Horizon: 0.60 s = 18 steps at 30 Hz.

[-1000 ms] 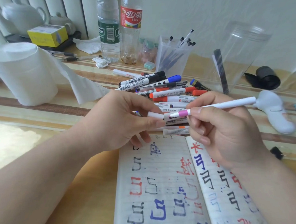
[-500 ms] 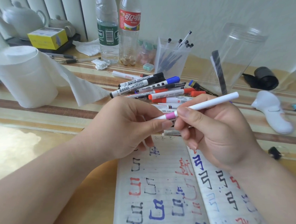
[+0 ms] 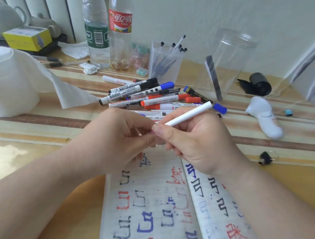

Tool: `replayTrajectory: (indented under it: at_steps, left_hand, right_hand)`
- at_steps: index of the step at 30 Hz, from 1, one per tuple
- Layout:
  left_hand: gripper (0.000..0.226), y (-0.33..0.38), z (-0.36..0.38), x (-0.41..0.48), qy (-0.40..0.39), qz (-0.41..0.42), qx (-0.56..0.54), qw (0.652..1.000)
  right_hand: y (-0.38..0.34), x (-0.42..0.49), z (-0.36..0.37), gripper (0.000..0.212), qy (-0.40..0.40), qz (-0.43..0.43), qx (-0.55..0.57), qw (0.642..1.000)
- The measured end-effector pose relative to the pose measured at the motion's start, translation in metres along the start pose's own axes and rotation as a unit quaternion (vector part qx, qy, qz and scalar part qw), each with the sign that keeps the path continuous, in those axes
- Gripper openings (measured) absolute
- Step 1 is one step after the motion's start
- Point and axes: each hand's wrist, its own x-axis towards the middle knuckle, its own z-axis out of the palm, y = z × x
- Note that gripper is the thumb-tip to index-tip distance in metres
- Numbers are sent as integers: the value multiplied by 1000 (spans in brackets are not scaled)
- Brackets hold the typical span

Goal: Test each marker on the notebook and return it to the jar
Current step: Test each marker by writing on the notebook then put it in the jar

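Observation:
My right hand [image 3: 194, 139] grips a slim white marker [image 3: 189, 113] that slants up to the right. My left hand [image 3: 119, 137] meets it at the marker's lower end, fingers curled there; a sliver of pink shows between the fingertips, and what the left fingers pinch is hidden. Below both hands lies the open notebook [image 3: 159, 210], covered with red, blue and black test marks. A pile of whiteboard markers [image 3: 150, 97] lies just beyond the hands. The clear plastic jar [image 3: 229, 62] stands behind the pile to the right, with one dark marker leaning inside.
A paper towel roll [image 3: 12, 82] stands at left. Two plastic bottles [image 3: 106, 30], a clear pen cup [image 3: 165, 65], a yellow box [image 3: 27, 37] and teapots line the back. A white handheld device [image 3: 264, 117], a black roll [image 3: 258, 86] and a small black clip [image 3: 265, 158] lie at right.
The hands came together: the pink end of the marker, visible before, is now covered by the fingertips. The view shifted slightly downward.

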Motion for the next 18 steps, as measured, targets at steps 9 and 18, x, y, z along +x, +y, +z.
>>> replayTrajectory:
  at_steps: [9,18]
  left_hand:
    - [9,-2,0,1,47,-56,-18,997]
    - [17,0,0,4,43,-90,-5,995]
  right_hand:
    - [3,0,-16,25,-45,42,-173,983]
    - [7,3,-17,18,-45,67,-238,968]
